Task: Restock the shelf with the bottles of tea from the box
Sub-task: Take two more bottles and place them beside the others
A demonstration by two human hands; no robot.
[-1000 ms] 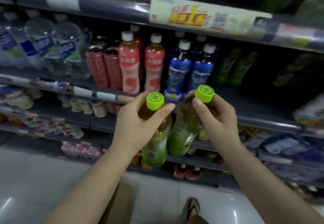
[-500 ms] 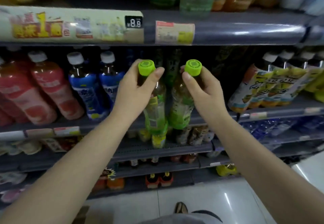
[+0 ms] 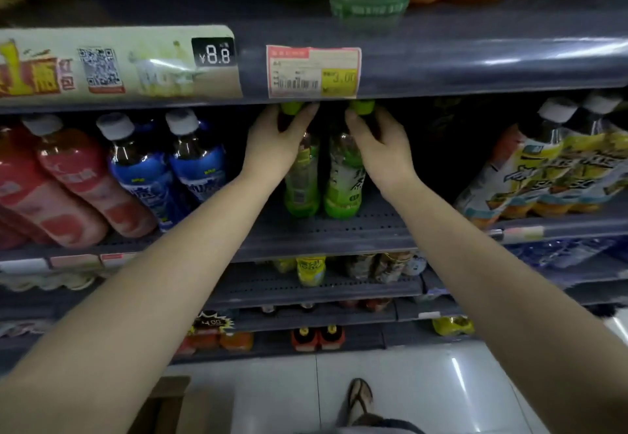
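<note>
Two tea bottles, centre frame: the left hand (image 3: 275, 148) is clamping the neck of the left bottle (image 3: 300, 178), the right hand (image 3: 380, 151) the neck of the right bottle (image 3: 343, 178). Both bottles are standing upright, side by side, bases apparently resting on the shelf (image 3: 339, 229). Arms are reaching forward at full extension, caps tucking just under the upper shelf edge (image 3: 475, 59).

Perforated grey shelf (image 3: 339, 229) carries two green tea bottles (image 3: 302, 182), blue bottles (image 3: 170, 175)
</note>
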